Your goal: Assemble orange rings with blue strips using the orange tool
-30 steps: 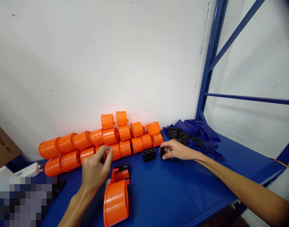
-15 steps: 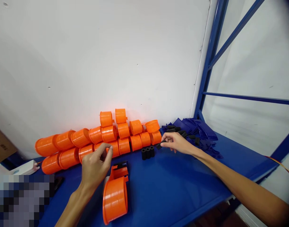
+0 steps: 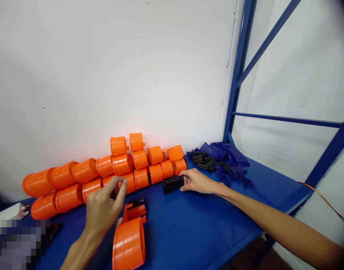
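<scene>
My right hand [image 3: 195, 181] pinches a short black foam-like tube [image 3: 180, 181] between thumb and fingers. This tube stands upright at the right end of a row of several similar black tubes [image 3: 170, 186] on the blue tabletop [image 3: 172, 228]. My left hand [image 3: 106, 200] hovers at the left with its fingers curled in and thumb near the index fingertip; nothing shows in it. Just right of that hand, an orange cylindrical plastic part [image 3: 129, 243] lies with a dark piece [image 3: 138, 201] at its far end.
Orange cylindrical parts [image 3: 87, 171] are stacked in rows along the wall. Loose black tubes [image 3: 207, 162] and dark blue plastic pieces [image 3: 231, 153] lie in a heap at the back right. A blue metal frame [image 3: 236, 86] rises behind them. A white device [image 3: 10, 213] sits far left.
My right hand has moved left from beside the heap, bringing a black tube to the right end of the upright row. My left hand keeps its curled pose. The view has shifted slightly right.
</scene>
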A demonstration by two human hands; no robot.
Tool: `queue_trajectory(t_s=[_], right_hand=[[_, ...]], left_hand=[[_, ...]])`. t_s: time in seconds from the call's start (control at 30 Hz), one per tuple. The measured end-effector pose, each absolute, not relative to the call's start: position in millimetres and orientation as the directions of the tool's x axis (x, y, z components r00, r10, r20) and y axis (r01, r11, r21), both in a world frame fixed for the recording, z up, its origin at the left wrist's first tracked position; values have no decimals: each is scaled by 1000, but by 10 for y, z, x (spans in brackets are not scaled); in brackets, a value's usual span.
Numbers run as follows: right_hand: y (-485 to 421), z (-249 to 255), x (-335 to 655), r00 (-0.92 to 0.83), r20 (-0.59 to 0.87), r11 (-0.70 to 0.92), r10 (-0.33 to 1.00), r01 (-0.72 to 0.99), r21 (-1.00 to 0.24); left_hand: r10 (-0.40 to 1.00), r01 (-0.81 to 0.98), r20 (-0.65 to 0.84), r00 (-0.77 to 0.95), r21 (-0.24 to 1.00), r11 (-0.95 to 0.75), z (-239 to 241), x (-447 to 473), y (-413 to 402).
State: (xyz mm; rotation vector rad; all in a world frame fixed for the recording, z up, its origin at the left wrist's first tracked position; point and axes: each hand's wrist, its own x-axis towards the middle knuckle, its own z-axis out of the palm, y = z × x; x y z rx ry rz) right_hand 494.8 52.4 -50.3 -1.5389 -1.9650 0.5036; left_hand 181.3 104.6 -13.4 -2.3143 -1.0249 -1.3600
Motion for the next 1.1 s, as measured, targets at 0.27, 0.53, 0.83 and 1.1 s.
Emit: queue_trajectory(t_s=[0.27,0.53,0.83,1.1], right_hand=[[484,-153,5804,119,401,9,908,953,-303],[765,-351,5656,-98,308,68,946,992,107],[602,-499,5394,-20,253,-28,967,983,183],[274,-549,5058,42,208,-58,977,996,72]], left_hand=[[411,695,858,308,92,-713,-102,1813,1027],[411,680,855,317,98,-727,-128,1798,1038],[452,698,834,316,118,-707,-156,1777,1051],[429,693,866,256,145,-706,-83,1756,1017]])
